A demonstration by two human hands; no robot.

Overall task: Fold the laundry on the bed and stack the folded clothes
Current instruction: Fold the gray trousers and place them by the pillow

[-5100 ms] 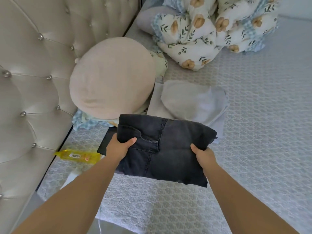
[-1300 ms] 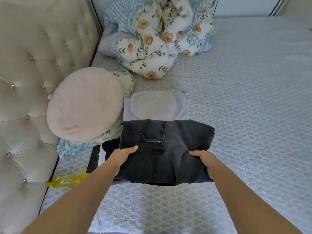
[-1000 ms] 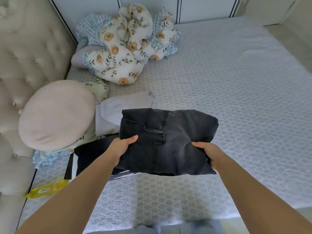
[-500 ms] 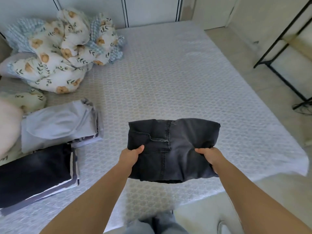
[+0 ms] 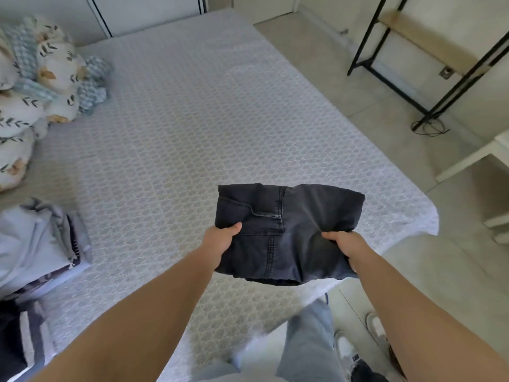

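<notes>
A folded pair of dark grey jeans hangs in the air above the bed's near right corner. My left hand grips its left edge, thumb on top. My right hand grips its right edge the same way. At the left edge of the view lies a stack of folded clothes with a pale grey garment on top, and a folded dark garment lies nearer to me.
The bed has a white patterned cover. A crumpled floral blanket lies at its far left. A black metal shelf rack and a white table stand on the tiled floor to the right. My legs are below.
I have turned right, carrying the folded jeans away from the headboard and the stack toward the bed's right corner. Both hands have kept their grip.
</notes>
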